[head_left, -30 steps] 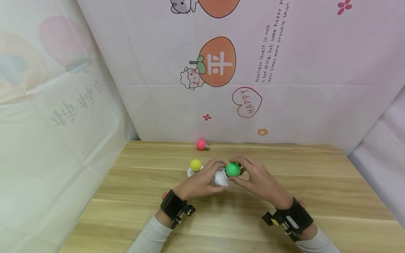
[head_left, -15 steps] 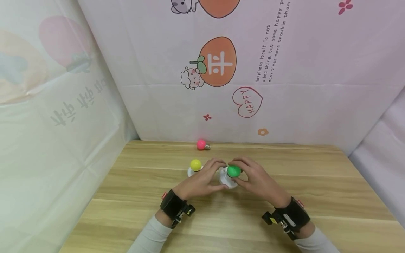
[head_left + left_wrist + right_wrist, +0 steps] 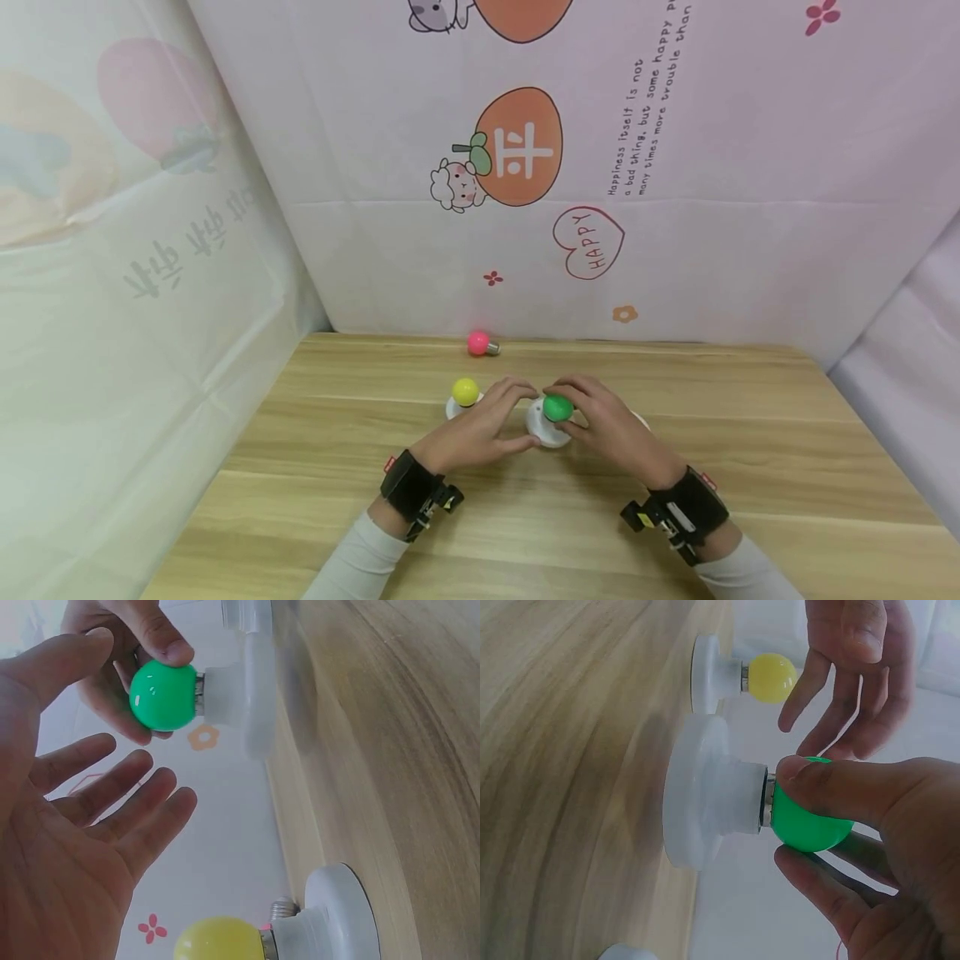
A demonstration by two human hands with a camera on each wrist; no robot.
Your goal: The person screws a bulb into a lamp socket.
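A green bulb (image 3: 557, 407) sits screwed into a white socket base (image 3: 546, 433) that stands flat on the wooden table (image 3: 525, 517). My right hand (image 3: 581, 417) pinches the green bulb (image 3: 810, 821) between thumb and fingers, just above the socket (image 3: 705, 795). My left hand (image 3: 501, 421) lies beside the base on its left. In the left wrist view its fingers (image 3: 127, 802) are spread and straight, apart from the green bulb (image 3: 163, 696), holding nothing.
A yellow bulb (image 3: 465, 391) stands in its own white base (image 3: 452, 409) just left of my left hand. A pink bulb (image 3: 477, 342) lies loose near the back wall. Another white base (image 3: 642, 419) shows partly behind my right hand.
The socket with the green bulb, held tilted above the table a second ago, now stands flat on it. My left hand has let go of the socket and opened.
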